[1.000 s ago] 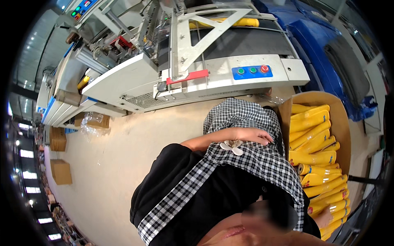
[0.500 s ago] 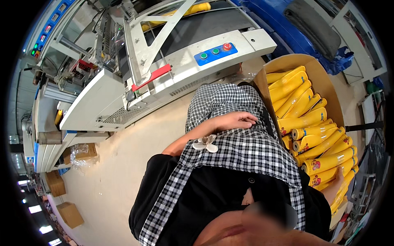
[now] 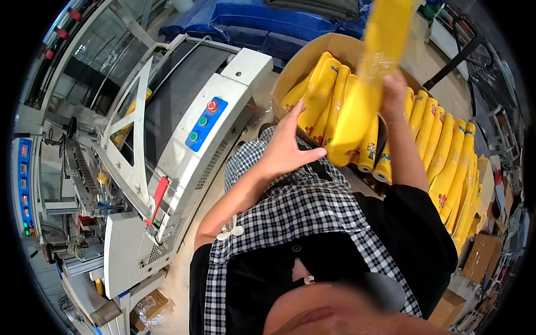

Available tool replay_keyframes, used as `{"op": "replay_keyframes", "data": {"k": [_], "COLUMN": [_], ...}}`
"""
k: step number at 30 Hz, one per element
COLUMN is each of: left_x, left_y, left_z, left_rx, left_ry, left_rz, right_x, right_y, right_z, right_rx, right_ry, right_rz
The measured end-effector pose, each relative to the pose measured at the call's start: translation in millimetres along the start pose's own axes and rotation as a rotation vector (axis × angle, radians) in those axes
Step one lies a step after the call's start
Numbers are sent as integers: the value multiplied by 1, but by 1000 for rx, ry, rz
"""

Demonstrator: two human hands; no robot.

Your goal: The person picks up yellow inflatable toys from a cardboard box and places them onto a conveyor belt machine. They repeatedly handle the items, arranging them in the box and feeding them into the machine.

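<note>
Over the box (image 3: 290,70), the right hand (image 3: 394,92) has fingers closed round a yellow roll (image 3: 357,114). The left hand (image 3: 286,143), fingers spread and empty, should steady its lower end.

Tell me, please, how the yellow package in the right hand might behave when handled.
The yellow package is probably slippery, since its wrapper shines. It may roll if set down, as neighbouring rolls show round ends. It is likely fairly light, as the right hand seems to hold it without the open left hand.
</note>
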State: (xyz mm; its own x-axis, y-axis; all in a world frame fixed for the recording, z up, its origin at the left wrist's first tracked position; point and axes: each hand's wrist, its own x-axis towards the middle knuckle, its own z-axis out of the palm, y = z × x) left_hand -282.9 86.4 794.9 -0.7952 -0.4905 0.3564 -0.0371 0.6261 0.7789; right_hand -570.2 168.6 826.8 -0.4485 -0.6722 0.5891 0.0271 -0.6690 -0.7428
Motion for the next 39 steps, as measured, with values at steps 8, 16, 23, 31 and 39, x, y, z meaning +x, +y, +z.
{"op": "replay_keyframes", "data": {"k": [8, 16, 23, 31, 39], "left_x": [21, -28, -28, -64, -105], "left_y": [23, -4, 2, -48, -69], "left_z": [-23, -49, -36, -20, 6], "left_rx": [-504, -686, -1081, -311, -422], "left_ry": [184, -14, -459, -212, -215], "left_rz": [-25, 15, 139, -339, -343], "right_x": [45, 17, -9, 120, 259], "right_y": [5, 13, 5, -29, 14], "right_z": [127, 163, 202, 192, 209], "right_rx": [-235, -1, 500, -937, -1653], "right_ry": [-420, -505, -796, -520, -478], "right_rz": [-36, 407, 478, -110, -545]}}
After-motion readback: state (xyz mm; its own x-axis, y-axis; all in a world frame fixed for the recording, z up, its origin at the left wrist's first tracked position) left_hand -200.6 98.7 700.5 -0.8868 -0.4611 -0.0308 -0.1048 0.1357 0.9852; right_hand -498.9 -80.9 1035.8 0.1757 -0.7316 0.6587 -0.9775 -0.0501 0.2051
